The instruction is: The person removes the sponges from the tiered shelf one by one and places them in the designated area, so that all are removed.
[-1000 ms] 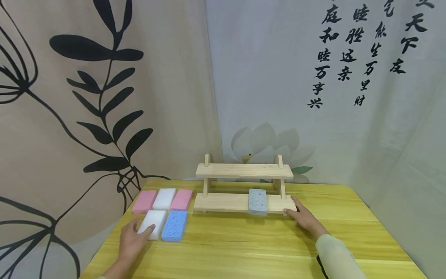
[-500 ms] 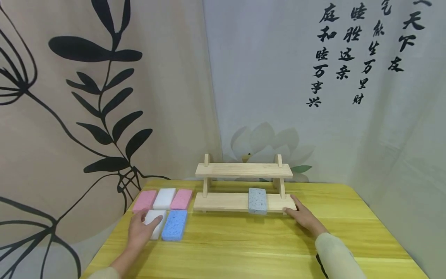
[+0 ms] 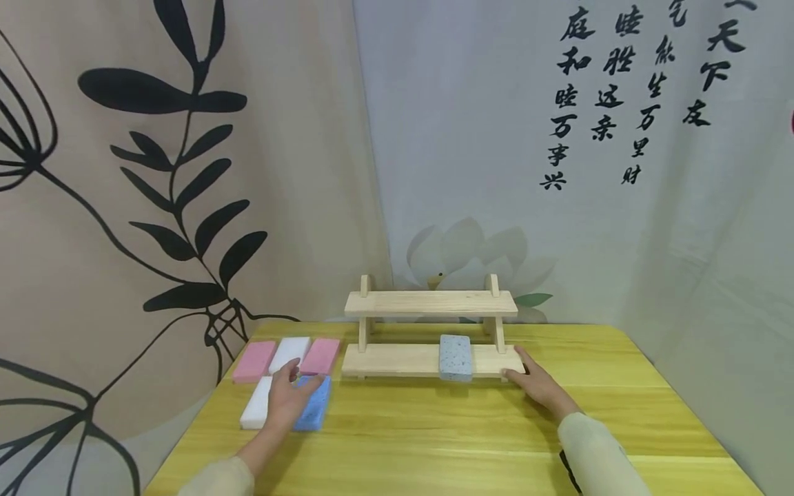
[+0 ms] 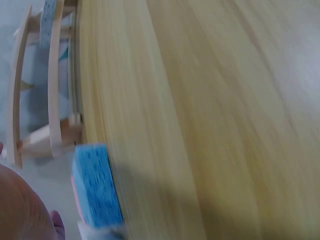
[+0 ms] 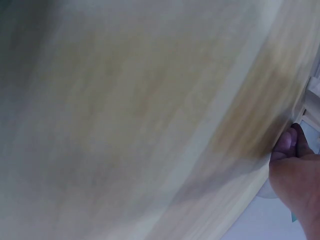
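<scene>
My left hand (image 3: 287,403) hovers over the group of sponges on the left, fingers and thumb spread apart with nothing between them. Under it lies a blue sponge (image 3: 318,412), partly hidden; the left wrist view shows the same blue sponge (image 4: 97,185) beside the hand. A front white sponge (image 3: 253,406) lies just left of the hand. Farther back are two pink sponges, one on the left (image 3: 254,362) and one on the right (image 3: 321,355), with a white sponge (image 3: 289,353) between them. My right hand (image 3: 541,387) grips the right end of the wooden rack's lower shelf (image 3: 391,360).
A grey speckled sponge (image 3: 455,358) rests on the lower shelf, right of its middle. The upper shelf (image 3: 428,303) rises behind it. The yellow wooden table (image 3: 422,441) stretches in front, and a printed curtain (image 3: 304,172) hangs close behind.
My left hand has moved right, from the front white sponge to above the blue one. My right hand keeps its hold on the shelf end. The sponges stay where they were.
</scene>
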A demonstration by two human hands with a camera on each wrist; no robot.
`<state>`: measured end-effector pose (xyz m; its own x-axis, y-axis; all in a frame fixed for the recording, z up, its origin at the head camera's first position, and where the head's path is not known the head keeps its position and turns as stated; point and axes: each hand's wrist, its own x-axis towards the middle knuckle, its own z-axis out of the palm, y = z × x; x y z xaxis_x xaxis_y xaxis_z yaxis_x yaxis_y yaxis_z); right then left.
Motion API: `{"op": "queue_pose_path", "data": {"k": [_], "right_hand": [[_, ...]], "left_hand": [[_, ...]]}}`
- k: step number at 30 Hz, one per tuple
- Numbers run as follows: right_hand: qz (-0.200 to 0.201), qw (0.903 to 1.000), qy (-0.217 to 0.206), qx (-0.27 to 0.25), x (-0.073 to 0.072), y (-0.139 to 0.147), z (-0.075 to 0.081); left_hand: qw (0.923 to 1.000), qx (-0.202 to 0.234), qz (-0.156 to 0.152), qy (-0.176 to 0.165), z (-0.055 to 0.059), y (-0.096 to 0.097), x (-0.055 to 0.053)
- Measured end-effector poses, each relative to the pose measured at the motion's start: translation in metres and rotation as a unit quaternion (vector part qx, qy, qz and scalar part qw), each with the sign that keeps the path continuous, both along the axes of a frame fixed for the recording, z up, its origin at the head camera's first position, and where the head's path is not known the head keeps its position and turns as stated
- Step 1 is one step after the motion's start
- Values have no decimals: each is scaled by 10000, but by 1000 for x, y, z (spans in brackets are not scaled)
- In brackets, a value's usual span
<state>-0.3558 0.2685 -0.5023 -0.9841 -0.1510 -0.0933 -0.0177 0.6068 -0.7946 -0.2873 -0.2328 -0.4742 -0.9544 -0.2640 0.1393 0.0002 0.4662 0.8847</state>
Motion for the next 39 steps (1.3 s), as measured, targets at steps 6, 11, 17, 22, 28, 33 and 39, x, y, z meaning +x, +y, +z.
{"op": "queue_pose_path", "data": {"k": [6,11,17,22,28,33,39], "right_hand": [[-35,10000,0,-8,0,1,-3],[-40,10000,-7,22,1,2,-3],[-60,10000,4,-4,1,2,-4],[5,10000,14,-22,-1,-1,-2],[-42,10000,-16,47,-3,-2,-1],[-78,10000,0,55,-2,-1,0],[-88,10000,-46,-14,-2,-1,0]], "left_hand": [[9985,449,-304,13,-5,36,-9],[9975,575,-323,245,-7,73,-18],[9948,814,-483,365,-5,117,-23],[9922,972,-644,440,-2,141,-26],[9899,1168,-675,443,-1,163,-33],[9910,1145,-540,444,-2,183,-37],[9917,1118,-483,420,-3,204,-37]]}}
